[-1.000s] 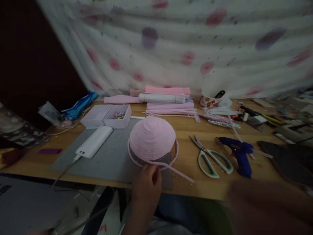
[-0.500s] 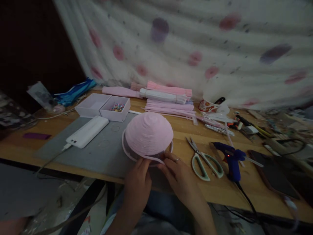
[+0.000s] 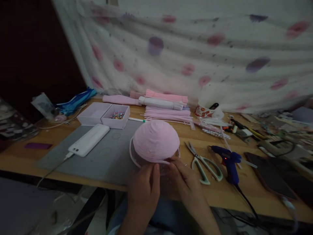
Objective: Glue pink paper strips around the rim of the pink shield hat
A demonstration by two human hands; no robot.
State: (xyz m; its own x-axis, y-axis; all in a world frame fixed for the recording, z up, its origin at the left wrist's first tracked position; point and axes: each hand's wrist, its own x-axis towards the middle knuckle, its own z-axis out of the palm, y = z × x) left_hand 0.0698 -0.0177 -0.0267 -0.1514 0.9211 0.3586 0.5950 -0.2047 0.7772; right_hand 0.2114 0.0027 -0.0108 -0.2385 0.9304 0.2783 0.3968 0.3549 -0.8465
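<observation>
A pink dome wound from chenille stems (image 3: 156,140) sits over a clear bowl on a grey mat (image 3: 102,153). My left hand (image 3: 144,187) is at the dome's near rim, fingers curled and pinching the loose pink stem (image 3: 160,161) that runs along the rim. My right hand (image 3: 184,179) is beside it at the rim's right side, fingertips pressed on the same stem.
Green-handled scissors (image 3: 204,163) and a blue glue gun (image 3: 227,160) with its cable lie right of the dome. A white power bank (image 3: 89,139), a white box of beads (image 3: 116,116) and bundles of pink and white stems (image 3: 163,102) lie behind. A dark tablet (image 3: 269,174) is at right.
My right hand came in from the right and joined my left at the dome's rim; the loose stem end that trailed right now lies along the rim. The view shifted slightly.
</observation>
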